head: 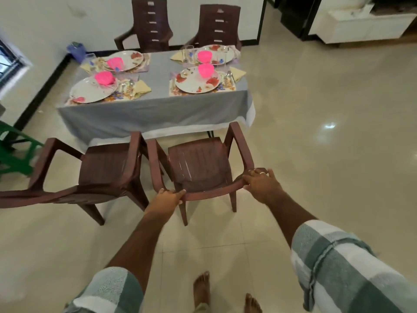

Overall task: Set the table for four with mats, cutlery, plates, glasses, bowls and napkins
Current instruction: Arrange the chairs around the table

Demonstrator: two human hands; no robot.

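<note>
My left hand (pixel 168 197) and my right hand (pixel 260 180) both grip the top rail of a brown plastic chair (pixel 198 163) that faces the table (pixel 153 109), which is covered in a grey cloth. On it lie floral mats, each with a flowered plate (pixel 196 83) and a pink bowl (pixel 205 70). A second near plate (pixel 90 91) carries another pink bowl (pixel 103 78). Yellow napkins (pixel 142 86), cutlery and clear glasses (pixel 188 53) sit beside the plates.
Another brown chair (pixel 106 166) stands to the left of the held one. Two more brown chairs (pixel 149 23) stand behind the table against the white wall. A green chair (pixel 15 152) is at far left. Shiny tiled floor spreads to the right. My bare feet show below.
</note>
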